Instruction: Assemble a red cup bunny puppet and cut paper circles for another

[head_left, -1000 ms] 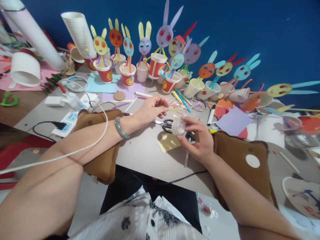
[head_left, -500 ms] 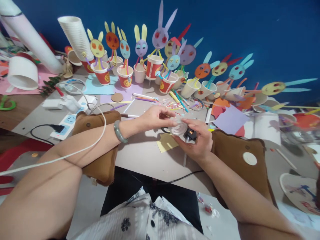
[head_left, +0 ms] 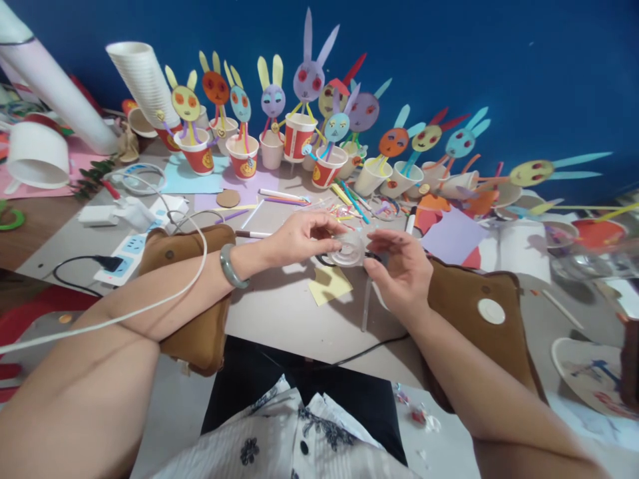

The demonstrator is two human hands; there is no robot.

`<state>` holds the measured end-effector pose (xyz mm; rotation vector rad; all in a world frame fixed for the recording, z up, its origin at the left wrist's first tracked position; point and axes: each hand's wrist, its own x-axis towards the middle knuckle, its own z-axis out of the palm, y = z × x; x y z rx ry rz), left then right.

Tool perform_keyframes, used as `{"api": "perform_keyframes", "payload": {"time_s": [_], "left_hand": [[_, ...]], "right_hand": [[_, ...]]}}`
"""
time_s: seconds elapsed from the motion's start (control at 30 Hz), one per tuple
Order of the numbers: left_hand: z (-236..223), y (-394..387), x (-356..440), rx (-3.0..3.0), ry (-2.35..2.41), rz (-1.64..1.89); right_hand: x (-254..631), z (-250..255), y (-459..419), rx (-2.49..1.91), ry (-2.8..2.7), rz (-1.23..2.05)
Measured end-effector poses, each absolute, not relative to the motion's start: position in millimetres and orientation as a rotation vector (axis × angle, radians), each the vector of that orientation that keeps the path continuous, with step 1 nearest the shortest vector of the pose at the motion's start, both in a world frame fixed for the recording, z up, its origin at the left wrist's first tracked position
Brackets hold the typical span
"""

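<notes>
My left hand (head_left: 309, 236) grips a roll of clear tape (head_left: 348, 250) by its left side, between thumb and fingers. At the roll's right edge is my right hand (head_left: 402, 269), its thumb and curved fingers apart; whether a fingertip touches the tape I cannot make out. Below the roll, a yellow paper square (head_left: 330, 285) lies on the table. A thin clear stick (head_left: 366, 309) stands out below my right hand. A black item behind the roll is mostly hidden.
Paper rabbit figures in cups, such as a purple one (head_left: 308, 81), line the back. A brown cushion (head_left: 200, 332) lies under my left forearm, another brown cushion (head_left: 474, 346) by my right. A white cable (head_left: 200, 266) crosses my left arm near a power strip (head_left: 130, 246).
My right hand has drawn back to the right from around the tape roll, its thumb out from under it. My left hand still holds the roll. The view has shifted slightly.
</notes>
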<state>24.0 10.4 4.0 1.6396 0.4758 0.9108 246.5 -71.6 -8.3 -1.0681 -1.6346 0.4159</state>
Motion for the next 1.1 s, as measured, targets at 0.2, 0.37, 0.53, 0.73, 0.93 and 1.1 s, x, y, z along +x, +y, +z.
{"api": "perform_keyframes", "payload": {"time_s": [0.2,0.37,0.53,0.73,0.93,1.1], "left_hand": [[6,10,21,1.854,0.386,0.924],[8,9,21,1.977,0.317,0.948],[8,6,21,2.018,0.296,0.939],[15,3,19,1.943,0.304,0.788],[23,-3,17,1.689,0.276,0.465],[25,-5,18,1.634,0.278,0.424]], "right_hand": [[246,3,-75,-1.177,-1.512,0.713],[244,6,-75,-1.168,-1.485,0.781],[241,9,-75,-1.159,-1.446,0.868],[243,5,-73,-1.138,-1.376,0.958],[243,7,-75,-1.141,-1.397,1.037],[238,12,-75,-1.133,-1.541,0.99]]}}
